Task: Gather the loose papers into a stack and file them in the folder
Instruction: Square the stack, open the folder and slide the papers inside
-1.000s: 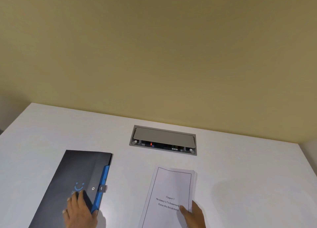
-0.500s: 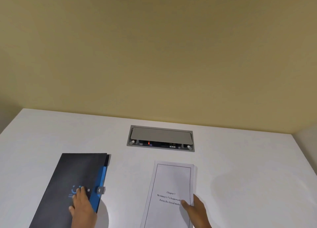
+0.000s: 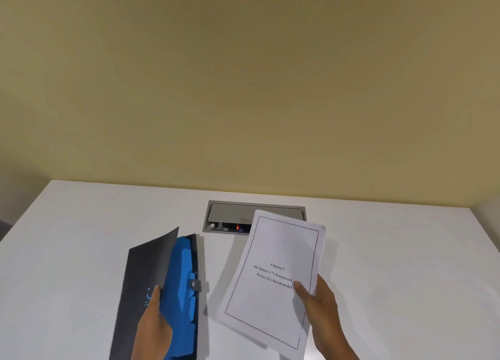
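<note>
Fingers, left hand (image 3: 154, 324): closed on the free edge of the folder's dark front cover (image 3: 147, 275), thumb lying along the outer face, remaining digits hidden beneath; cover raised at an angle. Fingers, right hand (image 3: 322, 308): pinching the stack of papers (image 3: 273, 275) at its right edge, thumb on top of the printed page, other digits hidden underneath.

Folder (image 3: 159, 300): dark grey, on the white table (image 3: 81, 238), left of centre; open, blue tabbed dividers (image 3: 184, 284) exposed; small grey clasp (image 3: 195, 284) at the right edge.

Papers: one squared stack, lifted clear of the table and tilted, just right of the folder, not touching it. Top sheet bordered, headed "Chapter 3". Far corner overlaps the view of the recessed grey socket box (image 3: 232, 219) set in the table.

Background: yellow wall (image 3: 243, 89).
</note>
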A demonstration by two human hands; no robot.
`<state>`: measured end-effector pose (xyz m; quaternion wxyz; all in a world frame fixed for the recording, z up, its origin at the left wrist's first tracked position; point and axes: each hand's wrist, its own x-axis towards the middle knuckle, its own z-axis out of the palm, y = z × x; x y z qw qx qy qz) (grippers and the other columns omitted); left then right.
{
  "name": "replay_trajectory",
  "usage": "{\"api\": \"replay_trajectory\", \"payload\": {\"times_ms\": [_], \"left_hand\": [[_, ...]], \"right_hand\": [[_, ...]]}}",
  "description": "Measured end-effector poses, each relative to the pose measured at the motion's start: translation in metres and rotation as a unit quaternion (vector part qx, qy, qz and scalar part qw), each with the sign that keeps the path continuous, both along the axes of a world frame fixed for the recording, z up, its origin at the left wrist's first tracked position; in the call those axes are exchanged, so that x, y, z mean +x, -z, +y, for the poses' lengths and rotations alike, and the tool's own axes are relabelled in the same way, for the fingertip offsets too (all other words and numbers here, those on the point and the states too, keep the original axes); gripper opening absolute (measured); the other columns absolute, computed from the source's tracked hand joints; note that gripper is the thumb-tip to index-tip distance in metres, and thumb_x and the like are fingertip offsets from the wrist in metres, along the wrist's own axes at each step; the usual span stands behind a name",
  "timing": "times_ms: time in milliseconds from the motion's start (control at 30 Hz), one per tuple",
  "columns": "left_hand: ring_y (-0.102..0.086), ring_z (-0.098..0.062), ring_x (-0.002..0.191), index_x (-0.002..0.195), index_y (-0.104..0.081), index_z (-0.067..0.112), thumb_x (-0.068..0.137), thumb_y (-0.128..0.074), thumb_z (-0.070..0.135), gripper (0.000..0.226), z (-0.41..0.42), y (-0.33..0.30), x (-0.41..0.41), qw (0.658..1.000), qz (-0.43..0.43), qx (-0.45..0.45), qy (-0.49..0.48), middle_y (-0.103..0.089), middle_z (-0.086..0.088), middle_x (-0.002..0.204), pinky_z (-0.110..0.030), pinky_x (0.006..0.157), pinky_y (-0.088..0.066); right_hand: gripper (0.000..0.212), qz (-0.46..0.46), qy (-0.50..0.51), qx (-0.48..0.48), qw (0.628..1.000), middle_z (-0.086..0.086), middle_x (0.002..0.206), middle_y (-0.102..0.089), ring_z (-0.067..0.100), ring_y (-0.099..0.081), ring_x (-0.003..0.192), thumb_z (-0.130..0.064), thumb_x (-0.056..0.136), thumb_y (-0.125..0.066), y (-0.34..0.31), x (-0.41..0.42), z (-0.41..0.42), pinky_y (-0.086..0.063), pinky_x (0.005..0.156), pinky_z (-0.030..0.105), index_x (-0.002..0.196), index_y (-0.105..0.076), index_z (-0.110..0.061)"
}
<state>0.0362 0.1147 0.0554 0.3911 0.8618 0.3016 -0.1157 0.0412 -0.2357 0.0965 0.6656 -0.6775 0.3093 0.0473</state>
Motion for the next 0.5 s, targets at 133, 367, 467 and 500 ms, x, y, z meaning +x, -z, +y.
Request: {"api": "replay_trajectory", "payload": {"times_ms": [133, 367, 467, 500], "left_hand": [[-0.050, -0.038, 0.145, 0.163, -0.033, 0.012, 0.103, -0.042, -0.009, 0.064, -0.028, -0.013, -0.006, 0.999, -0.036, -0.027, 0.010, -0.045, -0.015, 0.163, -0.045, 0.123, -0.037], [-0.044, -0.033, 0.150, 0.164, -0.029, 0.021, 0.106, -0.040, 0.001, 0.062, -0.086, -0.027, -0.009, 0.996, -0.051, -0.053, 0.053, -0.040, -0.006, 0.168, -0.043, 0.125, -0.031], [-0.044, -0.033, 0.150, 0.165, -0.028, 0.020, 0.108, -0.038, 0.004, 0.060, -0.106, -0.033, -0.008, 0.995, -0.044, -0.072, 0.059, -0.041, -0.007, 0.167, -0.047, 0.126, -0.034], [-0.044, -0.033, 0.150, 0.165, -0.027, 0.020, 0.108, -0.038, 0.004, 0.060, -0.112, -0.036, -0.008, 0.994, -0.044, -0.079, 0.060, -0.041, -0.008, 0.167, -0.048, 0.125, -0.035]], "right_hand": [[0.032, -0.057, 0.023, 0.018, 0.998, -0.014, 0.112, -0.082, 0.005, -0.078, 0.100, -0.013, 0.100, -0.071, -0.025, 0.010, 0.007, -0.059, 0.090, 0.033, 0.123, -0.072, -0.035], [0.032, -0.111, -0.016, -0.066, 0.991, -0.024, 0.104, -0.078, -0.010, -0.071, 0.098, -0.018, 0.102, -0.068, -0.050, 0.021, 0.027, -0.055, 0.072, 0.003, 0.112, -0.063, -0.048], [0.030, -0.106, -0.063, -0.126, 0.984, -0.031, 0.105, -0.068, -0.016, -0.068, 0.097, -0.025, 0.104, -0.066, -0.051, 0.019, 0.034, -0.057, 0.069, 0.005, 0.108, -0.055, -0.052], [0.029, -0.103, -0.082, -0.148, 0.980, -0.034, 0.105, -0.064, -0.019, -0.067, 0.095, -0.028, 0.104, -0.064, -0.050, 0.018, 0.035, -0.057, 0.067, 0.004, 0.106, -0.051, -0.054]]}}
